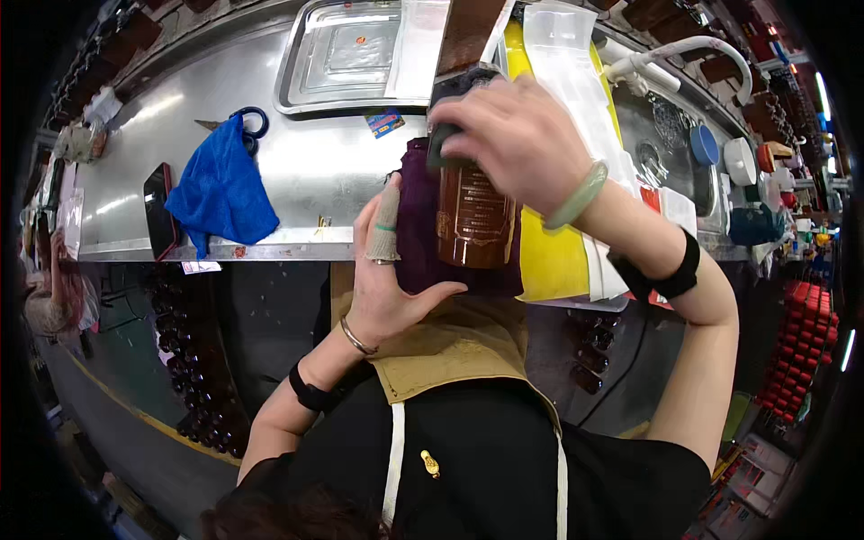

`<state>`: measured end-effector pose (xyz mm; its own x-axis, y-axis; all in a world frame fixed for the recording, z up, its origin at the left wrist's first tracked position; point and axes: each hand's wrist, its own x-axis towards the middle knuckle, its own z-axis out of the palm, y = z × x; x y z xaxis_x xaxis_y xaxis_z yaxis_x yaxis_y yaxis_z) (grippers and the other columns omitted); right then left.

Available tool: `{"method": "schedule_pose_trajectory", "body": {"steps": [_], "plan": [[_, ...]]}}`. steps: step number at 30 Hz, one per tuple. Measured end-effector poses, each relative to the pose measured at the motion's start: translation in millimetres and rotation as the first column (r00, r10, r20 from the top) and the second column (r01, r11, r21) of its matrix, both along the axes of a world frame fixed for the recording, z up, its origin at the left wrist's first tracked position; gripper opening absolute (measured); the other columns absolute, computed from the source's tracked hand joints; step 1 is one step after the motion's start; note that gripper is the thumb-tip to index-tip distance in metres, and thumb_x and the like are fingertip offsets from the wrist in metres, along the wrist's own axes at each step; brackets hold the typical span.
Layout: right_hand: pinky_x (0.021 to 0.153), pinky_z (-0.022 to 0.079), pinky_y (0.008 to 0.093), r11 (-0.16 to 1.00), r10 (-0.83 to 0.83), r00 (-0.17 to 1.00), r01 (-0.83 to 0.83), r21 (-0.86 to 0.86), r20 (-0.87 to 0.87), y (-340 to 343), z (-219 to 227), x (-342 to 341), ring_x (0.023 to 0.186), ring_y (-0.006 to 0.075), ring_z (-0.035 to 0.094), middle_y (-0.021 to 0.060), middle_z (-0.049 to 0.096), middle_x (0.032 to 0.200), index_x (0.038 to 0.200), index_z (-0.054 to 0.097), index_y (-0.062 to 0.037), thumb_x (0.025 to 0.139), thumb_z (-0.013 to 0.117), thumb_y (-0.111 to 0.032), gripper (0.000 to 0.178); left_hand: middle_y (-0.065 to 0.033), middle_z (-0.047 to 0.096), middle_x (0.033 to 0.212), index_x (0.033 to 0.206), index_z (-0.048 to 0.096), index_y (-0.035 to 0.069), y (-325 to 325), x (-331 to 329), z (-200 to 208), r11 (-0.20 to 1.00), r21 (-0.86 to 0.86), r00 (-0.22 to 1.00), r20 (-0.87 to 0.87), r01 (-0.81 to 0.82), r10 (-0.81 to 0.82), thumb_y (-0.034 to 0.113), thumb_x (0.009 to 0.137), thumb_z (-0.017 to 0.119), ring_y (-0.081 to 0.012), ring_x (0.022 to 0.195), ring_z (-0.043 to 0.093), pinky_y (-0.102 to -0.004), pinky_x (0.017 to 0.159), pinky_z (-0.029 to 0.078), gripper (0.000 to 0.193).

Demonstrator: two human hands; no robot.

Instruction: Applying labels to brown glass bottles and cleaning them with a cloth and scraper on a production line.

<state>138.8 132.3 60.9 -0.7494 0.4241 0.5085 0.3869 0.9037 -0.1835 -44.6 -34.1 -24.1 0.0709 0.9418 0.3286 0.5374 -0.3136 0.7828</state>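
Brown bottle (475, 220), cap hidden by right hand (517, 135).

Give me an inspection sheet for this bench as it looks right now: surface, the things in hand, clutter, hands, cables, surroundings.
Surface: steel counter, shiny.
Things in hand: brown bottle against a purple cloth.
Clutter: blue rag over scissors, dark phone, steel tray, yellow sheet.
Hands: left hand cups the cloth; right hand grips the bottle top.
Cables: nothing seen.
Surroundings: sink tap, red crates.
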Motion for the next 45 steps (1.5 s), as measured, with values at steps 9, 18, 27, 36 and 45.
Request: {"method": "schedule_pose_trajectory", "body": {"steps": [9, 18, 27, 36, 45], "plan": [[0.076, 0.052, 0.0352, 0.882, 0.445, 0.887, -0.458, -0.109, -0.124, -68, -16, 54, 0.081, 0.0151, 0.060, -0.0038, 0.072, 0.104, 0.112, 0.077, -0.0137, 0.078, 0.068, -0.016, 0.035, -0.0206, 0.057, 0.150, 0.157, 0.039, -0.004, 28, 20, -18, 1.000, -0.019, 0.953, 0.304, 0.015, -0.008, 0.008, 0.072, 0.092, -0.0330, 0.138, 0.057, -0.0410, 0.116, 0.045, 0.101], [0.084, 0.043, 0.0329, 0.987, -0.136, 0.980, 0.147, 0.066, -0.147, -40, -19, 59, 0.085, 0.0158, 0.060, -0.0041, 0.077, 0.110, 0.103, 0.079, -0.0168, 0.078, 0.075, -0.008, 0.027, -0.0235, 0.046, 0.158, 0.157, 0.042, -0.001, 26, 22, -4, 0.992, 0.122, 0.997, 0.071, -0.041, 0.032, 0.011, 0.072, 0.092, -0.0391, 0.143, 0.048, -0.0468, 0.119, 0.040, 0.100], [0.070, 0.053, 0.0339, 0.973, 0.062, 0.964, -0.116, -0.199, -0.259, -93, -16, 63, 0.074, 0.0184, 0.063, 0.0037, 0.075, 0.102, 0.107, 0.075, -0.0057, 0.079, 0.082, -0.009, 0.028, -0.0220, 0.046, 0.160, 0.134, 0.075, 0.022, 27, 22, -7, 0.959, 0.282, 0.983, -0.167, -0.020, 0.070, 0.006, 0.067, 0.086, -0.0406, 0.141, 0.048, -0.0491, 0.115, 0.043, 0.070], [0.068, 0.046, 0.0228, 0.669, -0.708, 0.509, 0.263, -0.695, -0.489, -84, -48, 49, 0.075, 0.0067, 0.054, 0.0020, 0.060, 0.088, 0.117, 0.057, -0.0013, 0.102, 0.069, -0.008, 0.021, -0.0108, 0.049, 0.160, 0.130, 0.075, 0.038, 25, 23, 1, 0.924, 0.382, 0.880, -0.448, 0.029, 0.157, 0.014, 0.076, 0.079, -0.0346, 0.142, 0.044, -0.0507, 0.117, 0.043, 0.059], [0.084, 0.052, 0.0262, 0.712, -0.632, 0.611, 0.217, -0.667, -0.476, -78, -31, 58, 0.092, 0.0121, 0.063, 0.0064, 0.067, 0.104, 0.123, 0.062, 0.0013, 0.102, 0.068, -0.005, 0.023, -0.0090, 0.056, 0.155, 0.126, 0.076, 0.042, 26, 23, 5, 0.892, 0.395, 0.830, -0.555, 0.218, 0.043, 0.025, 0.087, 0.075, -0.0338, 0.144, 0.043, -0.0539, 0.119, 0.040, 0.042]]}}
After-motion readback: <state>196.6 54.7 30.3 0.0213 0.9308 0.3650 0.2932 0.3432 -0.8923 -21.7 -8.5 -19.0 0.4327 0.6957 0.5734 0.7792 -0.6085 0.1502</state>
